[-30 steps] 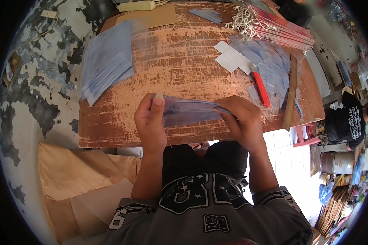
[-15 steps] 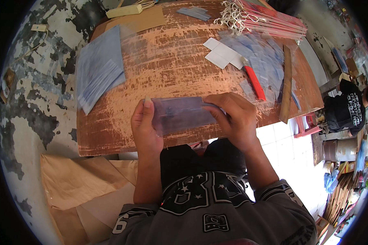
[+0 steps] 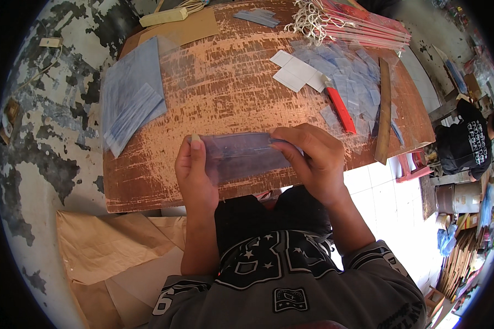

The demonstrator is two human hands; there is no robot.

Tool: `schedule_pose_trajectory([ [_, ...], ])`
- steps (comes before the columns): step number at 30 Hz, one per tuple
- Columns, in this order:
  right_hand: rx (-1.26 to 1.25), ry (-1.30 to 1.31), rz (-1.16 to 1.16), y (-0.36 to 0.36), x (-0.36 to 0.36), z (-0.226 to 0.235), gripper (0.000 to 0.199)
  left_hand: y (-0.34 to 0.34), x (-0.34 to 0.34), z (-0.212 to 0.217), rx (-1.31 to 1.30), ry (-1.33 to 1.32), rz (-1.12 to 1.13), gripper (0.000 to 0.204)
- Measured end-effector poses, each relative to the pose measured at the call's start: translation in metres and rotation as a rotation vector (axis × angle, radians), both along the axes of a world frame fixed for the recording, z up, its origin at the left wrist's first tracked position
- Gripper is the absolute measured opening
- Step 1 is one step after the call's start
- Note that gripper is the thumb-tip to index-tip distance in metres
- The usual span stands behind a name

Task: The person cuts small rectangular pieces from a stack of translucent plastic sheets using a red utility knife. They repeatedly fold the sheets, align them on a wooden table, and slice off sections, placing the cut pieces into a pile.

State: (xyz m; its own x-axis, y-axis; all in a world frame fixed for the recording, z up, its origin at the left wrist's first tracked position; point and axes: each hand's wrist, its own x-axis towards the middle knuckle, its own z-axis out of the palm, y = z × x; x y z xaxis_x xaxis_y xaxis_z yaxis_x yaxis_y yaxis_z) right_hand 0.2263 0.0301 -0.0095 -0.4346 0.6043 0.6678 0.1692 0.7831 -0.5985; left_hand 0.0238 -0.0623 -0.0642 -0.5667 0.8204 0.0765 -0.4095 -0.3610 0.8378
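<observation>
Right here, just over the near edge of the table, a clear bluish plastic sheet stretches between two hands. The left hand lays its thumb across one end, fingers curled closed around it; the right hand pinches the other end, thumb against fingers. It looks light, thin and floppy, probably slick and easily creased, so the two ends make the surest hold, pulled gently taut. One layer or several? Cannot tell. Beyond, to the right, lie a red-handled tool, a wooden strip, white card and loose plastic pieces; leftward, a stack of bluish sheets. Farthest, a corded bundle!
</observation>
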Motion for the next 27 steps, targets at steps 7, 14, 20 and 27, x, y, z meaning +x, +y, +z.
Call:
schedule_pose_trajectory([
  [7, -0.054, 0.024, 0.005, 0.001, 0.002, 0.002, 0.024, -0.005, 0.01, 0.013, -0.001, 0.059, 0.003, 0.018],
  [14, -0.152, 0.027, 0.015, 0.001, 0.002, -0.003, 0.021, -0.004, 0.017, 0.023, -0.046, 0.187, 0.023, 0.022],
  [20, -0.185, -0.008, -0.001, 0.001, 0.001, -0.004, 0.021, -0.004, 0.02, 0.025, -0.057, 0.178, 0.042, 0.021],
  [27, -0.245, -0.075, -0.001, 0.004, 0.004, -0.003, 0.019, -0.003, 0.015, 0.024, -0.109, 0.2, 0.037, 0.023],
])
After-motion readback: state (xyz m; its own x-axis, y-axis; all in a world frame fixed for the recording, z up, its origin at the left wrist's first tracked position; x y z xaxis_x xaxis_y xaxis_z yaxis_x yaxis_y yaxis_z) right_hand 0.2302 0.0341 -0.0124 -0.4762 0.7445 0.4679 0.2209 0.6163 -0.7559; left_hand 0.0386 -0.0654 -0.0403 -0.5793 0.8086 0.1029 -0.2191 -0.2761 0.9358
